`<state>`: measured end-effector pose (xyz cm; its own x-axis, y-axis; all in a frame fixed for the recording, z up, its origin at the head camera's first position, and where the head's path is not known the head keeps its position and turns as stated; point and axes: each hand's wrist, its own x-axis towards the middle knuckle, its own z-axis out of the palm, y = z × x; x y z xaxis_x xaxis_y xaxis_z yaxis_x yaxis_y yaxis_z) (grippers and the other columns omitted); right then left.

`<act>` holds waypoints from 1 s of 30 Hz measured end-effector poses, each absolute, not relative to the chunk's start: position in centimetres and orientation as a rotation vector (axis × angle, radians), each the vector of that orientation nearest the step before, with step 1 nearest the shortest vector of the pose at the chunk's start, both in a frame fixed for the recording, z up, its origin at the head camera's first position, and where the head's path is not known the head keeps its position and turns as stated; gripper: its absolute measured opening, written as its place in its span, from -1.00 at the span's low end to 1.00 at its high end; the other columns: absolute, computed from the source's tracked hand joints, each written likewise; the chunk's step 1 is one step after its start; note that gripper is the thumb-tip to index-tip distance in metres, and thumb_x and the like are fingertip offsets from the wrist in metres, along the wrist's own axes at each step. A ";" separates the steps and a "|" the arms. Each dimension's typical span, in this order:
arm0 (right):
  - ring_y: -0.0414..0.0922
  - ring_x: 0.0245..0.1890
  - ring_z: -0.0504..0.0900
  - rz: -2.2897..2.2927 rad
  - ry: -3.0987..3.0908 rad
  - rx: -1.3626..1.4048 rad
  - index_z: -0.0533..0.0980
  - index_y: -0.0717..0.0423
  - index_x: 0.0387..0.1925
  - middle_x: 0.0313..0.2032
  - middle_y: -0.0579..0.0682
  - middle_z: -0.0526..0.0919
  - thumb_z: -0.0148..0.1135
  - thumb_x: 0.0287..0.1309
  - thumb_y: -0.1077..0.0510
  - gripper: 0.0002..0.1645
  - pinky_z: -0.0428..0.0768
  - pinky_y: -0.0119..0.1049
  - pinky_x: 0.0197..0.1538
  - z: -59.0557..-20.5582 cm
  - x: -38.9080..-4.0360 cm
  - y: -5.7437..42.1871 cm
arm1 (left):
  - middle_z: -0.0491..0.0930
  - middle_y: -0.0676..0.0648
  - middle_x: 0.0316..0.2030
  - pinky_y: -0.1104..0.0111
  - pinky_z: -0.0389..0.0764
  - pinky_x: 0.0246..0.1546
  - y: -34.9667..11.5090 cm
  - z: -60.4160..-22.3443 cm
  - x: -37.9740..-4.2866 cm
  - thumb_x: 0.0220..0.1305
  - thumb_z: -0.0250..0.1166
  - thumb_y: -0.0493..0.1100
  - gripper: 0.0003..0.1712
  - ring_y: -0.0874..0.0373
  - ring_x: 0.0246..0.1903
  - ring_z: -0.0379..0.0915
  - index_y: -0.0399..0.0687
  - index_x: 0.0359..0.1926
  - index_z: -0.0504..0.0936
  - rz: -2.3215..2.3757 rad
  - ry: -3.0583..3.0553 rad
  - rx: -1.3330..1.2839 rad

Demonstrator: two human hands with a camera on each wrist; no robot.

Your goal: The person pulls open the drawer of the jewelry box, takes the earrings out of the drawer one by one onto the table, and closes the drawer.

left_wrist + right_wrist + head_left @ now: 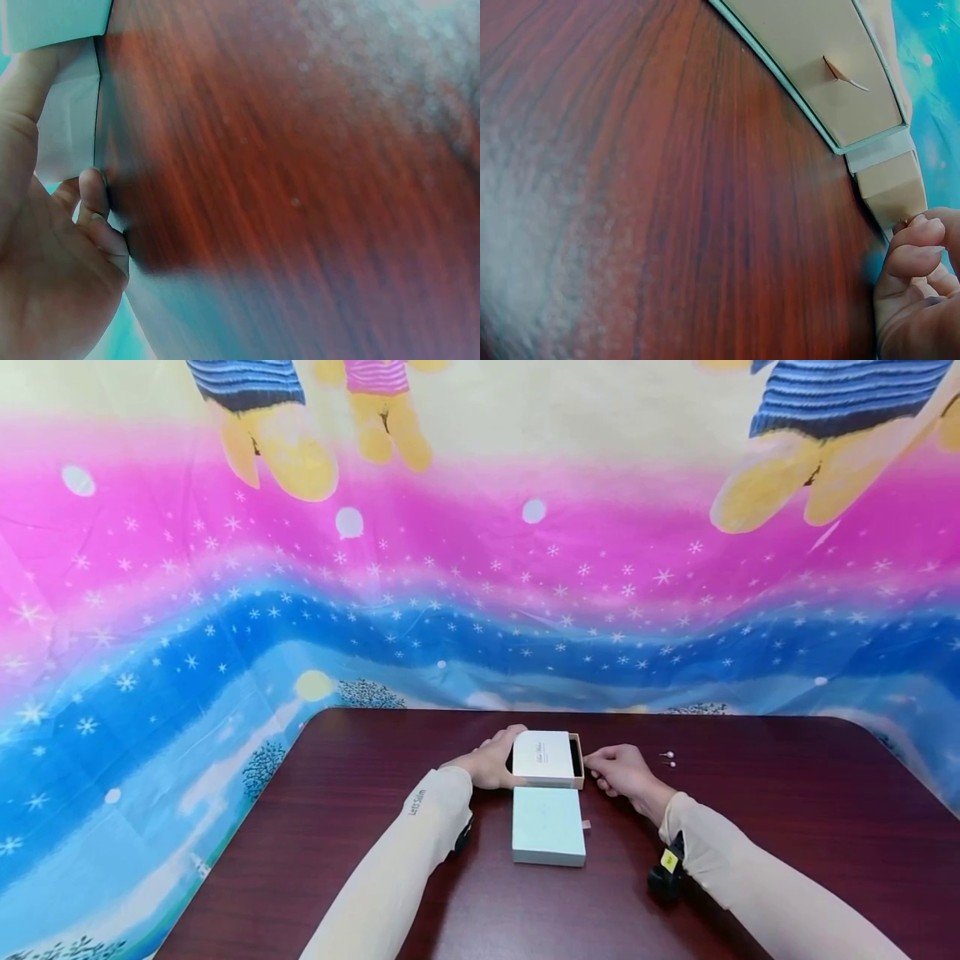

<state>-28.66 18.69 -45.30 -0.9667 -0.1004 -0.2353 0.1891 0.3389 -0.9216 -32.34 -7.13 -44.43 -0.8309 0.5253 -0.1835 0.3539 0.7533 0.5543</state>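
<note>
One white box [542,753] lay flat on the surface [360,835], just beyond a mint box [546,823]. The left grip [490,763] held its left end, thumb along the near wall; the right grip [621,768] pinched narrowly at the outer end of its tan drawer [892,187], which stood partly drawn. The white box appeared light, stiff and smooth, its card likely to dent; gentle hold suited the side walls and the drawer's end

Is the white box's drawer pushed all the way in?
No, the drawer sticks out past the right end of the white box, showing its dark inside.
</note>
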 end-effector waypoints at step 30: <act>-0.24 -0.62 0.34 -1.648 2.357 0.070 0.61 0.34 -0.03 -0.53 -0.11 0.46 0.09 0.44 0.17 -0.69 0.31 -0.39 -0.52 -45.3 -29.1 17.3 | 0.23 -0.13 0.42 0.01 0.28 0.35 -7.3 -43.9 -32.0 0.23 0.45 0.05 0.09 -0.07 0.31 0.24 0.01 0.56 -0.03 0.788 2.612 0.690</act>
<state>-29.11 17.26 -45.28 -0.9640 -0.1108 -0.2417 0.1890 0.3538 -0.9160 -31.99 -7.25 -43.92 -0.8297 0.5333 -0.1649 0.3530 0.7301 0.5851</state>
